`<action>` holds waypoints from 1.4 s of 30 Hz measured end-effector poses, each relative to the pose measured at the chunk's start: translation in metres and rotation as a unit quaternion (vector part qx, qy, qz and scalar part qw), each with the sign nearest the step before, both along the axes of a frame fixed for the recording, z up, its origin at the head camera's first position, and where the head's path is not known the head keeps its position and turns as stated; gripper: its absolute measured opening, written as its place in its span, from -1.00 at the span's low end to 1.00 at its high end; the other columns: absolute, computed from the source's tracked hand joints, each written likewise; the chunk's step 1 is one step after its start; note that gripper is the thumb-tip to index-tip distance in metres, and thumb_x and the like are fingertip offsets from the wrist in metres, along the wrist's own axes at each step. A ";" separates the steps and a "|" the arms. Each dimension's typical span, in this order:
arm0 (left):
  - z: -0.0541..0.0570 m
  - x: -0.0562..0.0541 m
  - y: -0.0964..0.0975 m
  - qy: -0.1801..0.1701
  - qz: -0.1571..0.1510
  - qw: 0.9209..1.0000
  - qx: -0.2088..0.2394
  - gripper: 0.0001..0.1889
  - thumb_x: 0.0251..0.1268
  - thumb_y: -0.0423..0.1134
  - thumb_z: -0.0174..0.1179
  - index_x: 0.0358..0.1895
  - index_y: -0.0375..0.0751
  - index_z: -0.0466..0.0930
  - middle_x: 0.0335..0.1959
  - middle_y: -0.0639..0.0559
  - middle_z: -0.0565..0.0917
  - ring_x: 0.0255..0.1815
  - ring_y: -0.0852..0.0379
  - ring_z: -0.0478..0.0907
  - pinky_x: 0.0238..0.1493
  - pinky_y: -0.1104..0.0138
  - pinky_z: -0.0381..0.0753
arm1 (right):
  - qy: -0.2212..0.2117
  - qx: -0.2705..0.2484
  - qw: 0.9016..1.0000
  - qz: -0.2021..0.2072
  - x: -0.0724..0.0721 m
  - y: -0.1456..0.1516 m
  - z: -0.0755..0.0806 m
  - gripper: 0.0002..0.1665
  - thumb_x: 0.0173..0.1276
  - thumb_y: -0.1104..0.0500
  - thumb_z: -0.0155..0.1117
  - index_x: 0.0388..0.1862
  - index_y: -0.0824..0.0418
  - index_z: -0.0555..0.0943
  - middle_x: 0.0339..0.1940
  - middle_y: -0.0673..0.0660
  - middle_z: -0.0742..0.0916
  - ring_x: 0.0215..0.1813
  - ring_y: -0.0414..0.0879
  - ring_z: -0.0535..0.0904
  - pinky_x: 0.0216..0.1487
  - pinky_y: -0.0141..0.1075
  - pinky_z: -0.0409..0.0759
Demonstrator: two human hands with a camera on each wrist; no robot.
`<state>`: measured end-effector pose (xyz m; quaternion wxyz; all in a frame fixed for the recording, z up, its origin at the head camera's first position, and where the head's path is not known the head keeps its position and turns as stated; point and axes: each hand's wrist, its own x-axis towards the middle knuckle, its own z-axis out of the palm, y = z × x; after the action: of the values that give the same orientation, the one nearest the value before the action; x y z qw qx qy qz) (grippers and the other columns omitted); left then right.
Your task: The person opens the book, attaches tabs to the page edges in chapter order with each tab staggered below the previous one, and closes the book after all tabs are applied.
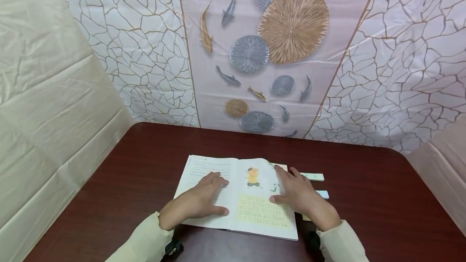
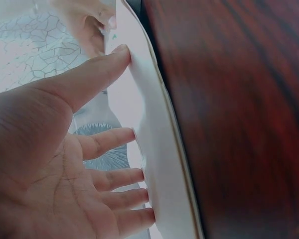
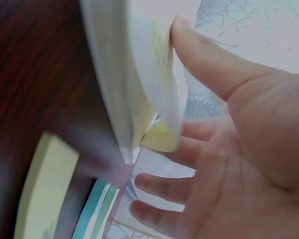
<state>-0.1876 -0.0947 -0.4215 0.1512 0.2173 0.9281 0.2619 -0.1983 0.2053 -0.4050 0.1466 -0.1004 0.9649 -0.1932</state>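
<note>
An open book [image 1: 267,211] with printed text and a drawn figure lies on the table. My left hand [image 1: 198,199] rests on its left page [image 1: 209,163], fingers spread, and the left wrist view shows the fingertips and thumb on the paper. At the right side, my right hand [image 1: 300,197] holds the edge of the right-hand page [image 3: 157,64]. The thumb [image 3: 189,42] lies on the page's face, and some fingertips are hidden behind the paper. That page bows up off the leaves below, with its corner curled.
Right of the book, partly behind my right hand, a green-edged strip [image 1: 314,176] and a blue-edged strip [image 1: 322,194] lie on the dark red table [image 1: 153,153]. A pale yellow block [image 3: 47,184] is close by. Patterned cloth [image 1: 145,51] hangs behind the table.
</note>
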 end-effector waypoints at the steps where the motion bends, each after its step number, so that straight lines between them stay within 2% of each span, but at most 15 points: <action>1: 0.000 0.000 0.000 0.001 0.000 1.000 0.000 -0.19 0.18 -0.02 0.59 0.45 -0.18 0.45 0.64 -0.29 0.20 0.71 -0.30 0.02 0.58 -0.19 0.21 | 0.005 -0.013 1.000 -0.001 0.000 -0.001 0.002 0.23 0.35 -0.05 0.57 0.74 0.26 0.04 0.64 0.46 0.30 0.66 0.52 0.02 0.54 0.43 0.07; 7: 0.000 -0.001 0.000 0.003 -0.007 1.000 -0.002 -0.21 0.21 -0.03 0.57 0.46 -0.19 0.44 0.64 -0.29 0.22 0.71 -0.29 0.02 0.60 -0.15 0.20 | 0.039 -0.132 0.990 -0.041 0.002 -0.006 0.014 0.27 0.30 0.22 0.60 0.77 0.17 -0.03 0.61 0.49 0.18 0.44 0.42 0.43 0.30 0.25 0.54; 12: -0.003 0.000 0.000 -0.002 -0.001 1.000 -0.011 -0.20 0.20 -0.02 0.58 0.46 -0.19 0.44 0.64 -0.28 0.22 0.71 -0.29 0.03 0.60 -0.15 0.19 | 0.062 -0.207 0.970 -0.109 0.001 -0.006 0.017 0.28 0.44 0.13 0.49 0.78 0.19 -0.22 0.63 0.51 0.02 0.25 0.37 0.56 0.11 0.10 0.64; 15: -0.003 0.001 -0.001 -0.001 -0.003 1.000 -0.008 -0.17 0.19 -0.02 0.58 0.48 -0.17 0.42 0.64 -0.30 0.22 0.70 -0.30 0.04 0.59 -0.17 0.19 | 0.045 -0.316 0.934 -0.159 0.001 -0.005 0.019 0.10 0.63 0.01 0.26 0.78 0.17 -0.26 0.62 0.44 0.13 0.31 0.29 0.52 0.18 0.06 0.60; 18: -0.002 0.001 -0.001 -0.001 -0.026 1.000 -0.009 -0.18 0.25 -0.05 0.54 0.55 -0.03 0.37 0.64 -0.37 0.18 0.70 -0.36 0.00 0.61 -0.21 0.12 | -0.014 -0.444 0.878 -0.180 0.002 -0.006 0.020 -0.18 0.77 -0.17 -0.15 0.74 0.18 -0.09 0.47 0.29 0.39 0.26 0.08 0.55 0.18 -0.08 0.61; 20: -0.001 0.001 -0.001 -0.002 -0.046 0.999 -0.018 -0.21 0.33 -0.06 0.48 0.59 0.09 0.35 0.65 -0.43 0.13 0.70 -0.41 -0.04 0.61 -0.25 0.07 | -0.062 -0.508 0.841 -0.176 0.004 -0.007 0.019 -0.23 0.77 -0.25 -0.36 0.66 0.23 0.04 0.28 0.17 0.54 0.10 -0.07 0.60 0.05 -0.21 0.66; 21: 0.000 0.002 -0.002 -0.003 -0.056 0.998 -0.024 -0.24 0.38 -0.07 0.44 0.60 0.17 0.34 0.65 -0.46 0.10 0.70 -0.42 -0.06 0.62 -0.26 0.04 | -0.084 -0.527 0.828 -0.169 0.004 -0.009 0.017 -0.21 0.76 -0.29 -0.43 0.61 0.26 0.11 0.20 0.13 0.58 0.00 -0.11 0.63 -0.05 -0.26 0.67; 22: 0.000 0.002 -0.002 -0.005 -0.064 0.997 -0.031 -0.27 0.42 -0.07 0.41 0.60 0.22 0.34 0.66 -0.47 0.07 0.70 -0.44 -0.09 0.62 -0.27 0.02 | -0.101 -0.535 0.823 -0.160 0.004 -0.010 0.015 -0.20 0.75 -0.30 -0.47 0.56 0.29 0.15 0.13 0.11 0.61 -0.06 -0.14 0.65 -0.12 -0.28 0.68; 24: 0.001 0.004 -0.003 -0.001 -0.076 0.996 -0.048 -0.31 0.48 -0.05 0.35 0.61 0.26 0.34 0.66 -0.50 0.03 0.70 -0.47 -0.11 0.61 -0.29 0.01 | -0.125 -0.528 0.830 -0.133 0.005 -0.013 0.011 -0.23 0.78 -0.26 -0.44 0.54 0.31 0.21 0.14 0.11 0.65 -0.02 -0.16 0.67 -0.07 -0.29 0.68; 26: 0.001 0.004 -0.004 0.008 -0.084 0.995 -0.057 -0.34 0.50 -0.05 0.30 0.61 0.27 0.34 0.68 -0.47 0.00 0.69 -0.50 -0.12 0.60 -0.31 0.02 | -0.129 -0.492 0.855 -0.104 0.005 -0.017 0.007 -0.31 0.80 -0.17 -0.32 0.55 0.33 0.26 0.23 0.20 0.64 0.11 -0.09 0.65 0.03 -0.24 0.67; 28: 0.000 0.005 -0.005 0.018 -0.088 0.994 -0.058 -0.34 0.50 -0.06 0.27 0.61 0.26 0.34 0.70 -0.43 -0.04 0.67 -0.54 -0.11 0.58 -0.35 0.04 | -0.116 -0.442 0.887 -0.069 0.006 -0.022 0.004 -0.41 0.81 -0.06 -0.22 0.52 0.32 0.34 0.30 0.25 0.62 0.16 -0.03 0.60 0.10 -0.19 0.61; 30: -0.001 0.006 -0.006 0.027 -0.093 0.994 -0.049 -0.33 0.46 -0.09 0.27 0.61 0.23 0.34 0.70 -0.41 -0.05 0.66 -0.56 -0.09 0.56 -0.37 0.05 | -0.099 -0.404 0.908 -0.051 0.008 -0.028 0.002 -0.46 0.80 -0.03 -0.16 0.50 0.29 0.40 0.32 0.26 0.63 0.16 -0.02 0.60 0.11 -0.16 0.58; 35: -0.003 0.005 -0.005 0.066 -0.097 0.992 -0.036 -0.32 0.35 -0.15 0.32 0.55 0.18 0.42 0.57 -0.29 0.17 0.55 -0.32 0.14 0.51 -0.18 0.23 | -0.064 -0.366 0.928 -0.015 0.015 -0.043 -0.002 -0.45 0.80 -0.12 -0.27 0.39 0.22 0.42 0.21 0.20 0.66 0.14 0.01 0.63 0.14 -0.11 0.57; 40: 0.000 0.000 -0.005 0.102 -0.102 0.988 -0.062 -0.32 0.34 -0.05 0.38 0.54 0.21 0.45 0.34 -0.12 0.40 0.28 -0.11 0.37 0.32 -0.04 0.45 | -0.036 -0.338 0.940 0.031 0.020 -0.049 -0.005 -0.48 0.81 -0.11 -0.28 0.37 0.21 0.40 0.15 0.23 0.62 -0.02 -0.02 0.62 0.01 -0.12 0.62; 42: 0.002 -0.005 -0.007 0.100 -0.097 0.989 -0.039 -0.36 0.37 -0.06 0.39 0.51 0.13 0.50 0.32 -0.10 0.51 0.28 -0.11 0.47 0.30 -0.05 0.51 | -0.028 -0.326 0.943 0.053 0.022 -0.051 -0.005 -0.51 0.81 -0.08 -0.25 0.40 0.18 0.40 0.21 0.24 0.62 0.01 0.02 0.63 0.01 -0.08 0.62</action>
<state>-0.1923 -0.1021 -0.4195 0.0906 0.3255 0.9226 0.1863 -0.1764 0.1546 -0.4101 0.1428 -0.1879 0.8378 -0.4923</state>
